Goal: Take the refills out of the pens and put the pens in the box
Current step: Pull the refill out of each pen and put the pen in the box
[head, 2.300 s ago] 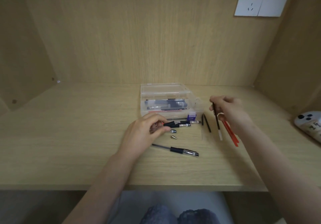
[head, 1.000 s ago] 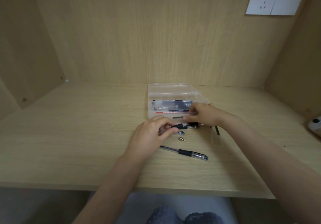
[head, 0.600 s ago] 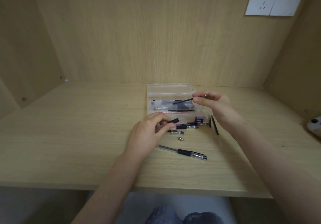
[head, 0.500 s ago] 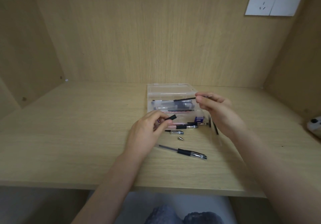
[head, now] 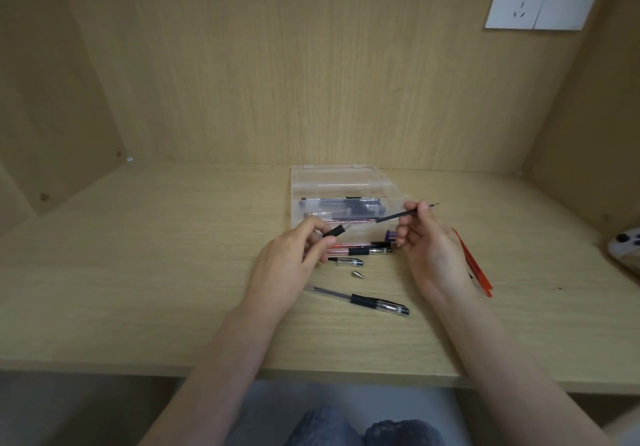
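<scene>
Clear box [head: 346, 172] holds dark pens [head: 343, 207]; left hand [head: 287, 265] pinches a barrel [head: 337, 230], right hand [head: 429, 248] pinches a refill [head: 394, 217], over the wooden desk [head: 156, 272].

There were two hands. The left hand [head: 291, 262] held one tube [head: 337, 231]. The right hand [head: 429, 248] held one refill [head: 394, 216]. Just past the hands stood one box [head: 343, 177]; the dark pens [head: 343, 207] in it were too blurred to count. Between the hands lay one black pen [head: 372, 251], one reddish pen [head: 341, 246], one short piece [head: 349, 262], one tip [head: 356, 274] and one purple thing [head: 390, 236]. One whole pen [head: 360, 300] lay near the wrists. Right of the right hand lay two red refills [head: 475, 269].
</scene>
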`<state>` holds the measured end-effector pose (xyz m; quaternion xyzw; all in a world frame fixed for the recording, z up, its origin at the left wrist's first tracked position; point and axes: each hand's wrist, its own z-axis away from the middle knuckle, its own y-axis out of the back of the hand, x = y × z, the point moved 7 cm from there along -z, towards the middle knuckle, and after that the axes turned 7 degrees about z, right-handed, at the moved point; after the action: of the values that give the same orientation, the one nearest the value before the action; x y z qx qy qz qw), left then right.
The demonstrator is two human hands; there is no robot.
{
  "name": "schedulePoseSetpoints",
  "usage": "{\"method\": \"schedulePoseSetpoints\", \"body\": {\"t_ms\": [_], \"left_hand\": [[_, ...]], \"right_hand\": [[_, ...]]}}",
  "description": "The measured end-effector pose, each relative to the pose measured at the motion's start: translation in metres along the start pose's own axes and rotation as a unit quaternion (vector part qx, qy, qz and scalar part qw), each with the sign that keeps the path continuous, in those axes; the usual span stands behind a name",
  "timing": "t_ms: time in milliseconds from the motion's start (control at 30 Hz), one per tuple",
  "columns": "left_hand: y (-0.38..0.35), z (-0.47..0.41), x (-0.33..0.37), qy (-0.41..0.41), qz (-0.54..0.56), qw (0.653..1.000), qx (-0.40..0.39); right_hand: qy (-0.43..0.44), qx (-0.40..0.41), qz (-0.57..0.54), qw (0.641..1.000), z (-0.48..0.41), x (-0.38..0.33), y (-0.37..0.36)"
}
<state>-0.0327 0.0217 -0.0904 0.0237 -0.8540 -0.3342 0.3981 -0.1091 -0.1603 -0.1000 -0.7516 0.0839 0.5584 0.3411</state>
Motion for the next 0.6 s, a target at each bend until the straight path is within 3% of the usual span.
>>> {"method": "schedulePoseSetpoints", "body": {"t_ms": [400,600], "left_hand": [[-0.0008,-0.0007,0.0004,0.002,0.032,0.999,-0.002],[-0.0010,-0.0004,-0.0015,0.008,0.040,0.999,-0.003]], "right_hand": [[0.047,0.013,0.043,0.998,0.0001,-0.0031,0.0015],[0.059,0.021,0.009,0.998,-0.0029,-0.0037,0.0062]]}}
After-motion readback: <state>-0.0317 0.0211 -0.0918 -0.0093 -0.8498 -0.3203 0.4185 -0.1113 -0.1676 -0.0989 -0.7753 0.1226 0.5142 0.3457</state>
